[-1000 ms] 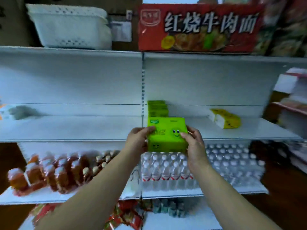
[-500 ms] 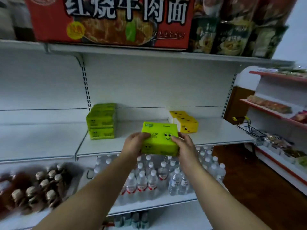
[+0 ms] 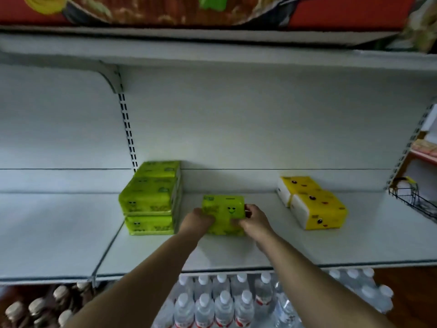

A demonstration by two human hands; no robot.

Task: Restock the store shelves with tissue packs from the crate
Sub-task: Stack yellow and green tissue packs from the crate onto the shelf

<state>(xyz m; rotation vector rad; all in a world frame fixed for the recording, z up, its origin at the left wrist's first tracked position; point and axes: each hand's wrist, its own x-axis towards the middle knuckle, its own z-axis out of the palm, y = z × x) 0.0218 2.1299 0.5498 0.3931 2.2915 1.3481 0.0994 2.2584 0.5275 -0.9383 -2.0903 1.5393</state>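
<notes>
Seemingly partway through restocking, left hand (image 3: 198,222) and right hand (image 3: 254,221) clasp a green tissue pack (image 3: 223,209) beside the shelved green stack (image 3: 149,197).

Both bare forearms reach forward, converging. The left hand (image 3: 198,221) and right hand (image 3: 256,220) are level, fingers curled round opposite ends of the green tissue pack (image 3: 223,208) between them.

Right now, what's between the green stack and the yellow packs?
In the head view, a green pack is there, held by the left hand and right hand, with bare shelf on either side.
</notes>
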